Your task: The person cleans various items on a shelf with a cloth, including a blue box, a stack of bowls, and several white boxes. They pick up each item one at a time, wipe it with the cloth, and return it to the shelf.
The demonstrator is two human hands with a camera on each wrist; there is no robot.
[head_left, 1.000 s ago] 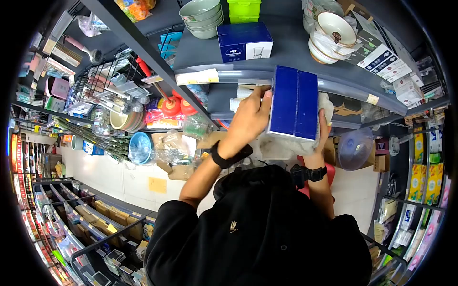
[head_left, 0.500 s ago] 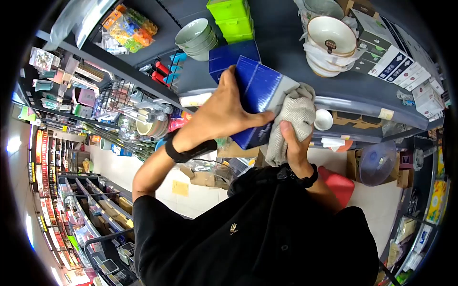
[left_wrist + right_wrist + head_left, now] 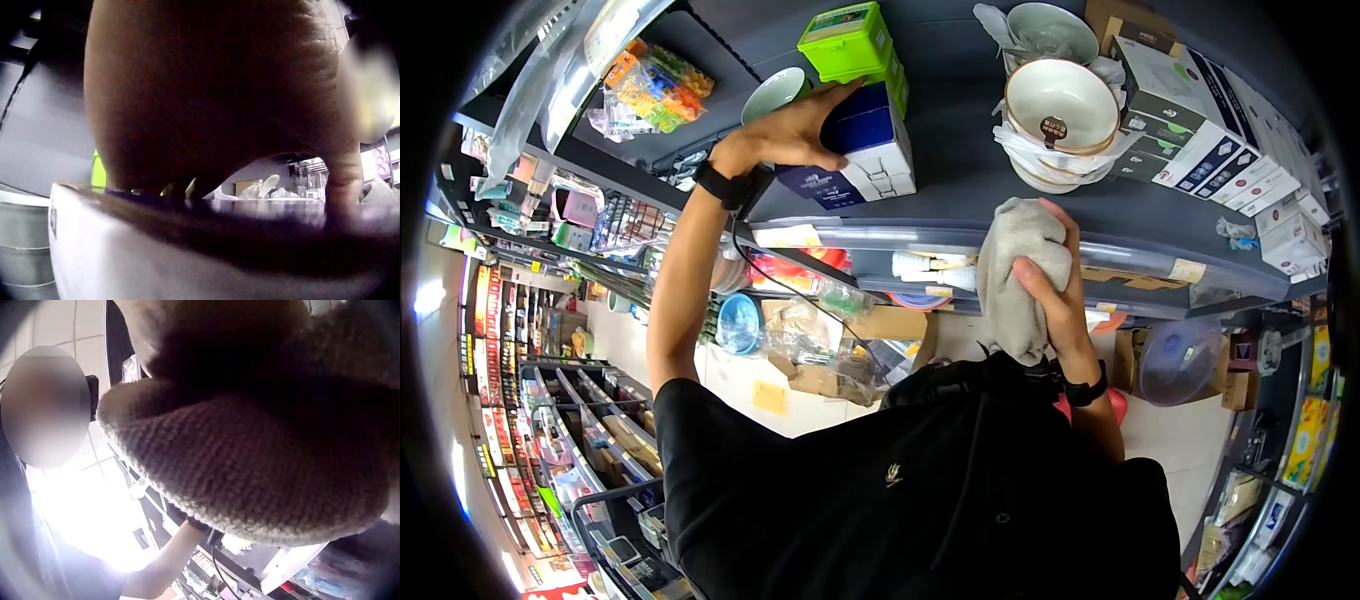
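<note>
My left hand [image 3: 785, 135] grips a blue and white box [image 3: 880, 170] from above on the grey shelf, fingers and thumb spread over its blue top. In the left wrist view, the hand [image 3: 212, 94] covers much of the box, whose white side [image 3: 94, 250] faces the camera; the fingertips are partly hidden. Whether a second blue box stands against it, I cannot tell. My right hand [image 3: 1055, 290] holds a bunched grey cloth [image 3: 1015, 270] in front of the shelf edge, thumb across it. The cloth [image 3: 250, 469] fills much of the right wrist view.
Behind the left hand stand a pale green bowl [image 3: 775, 95] and green containers [image 3: 840, 40]. Wrapped, brown-rimmed bowls [image 3: 1060, 105] and stacked boxes [image 3: 1165, 90] occupy the shelf's right part. A price rail [image 3: 940, 237] runs along the front edge; a cable [image 3: 785, 285] hangs from the left wrist.
The left hand has carried the box away from the cloth, left and up onto the shelf. The right hand still holds the cloth, now apart from the box. The head view has shifted.
</note>
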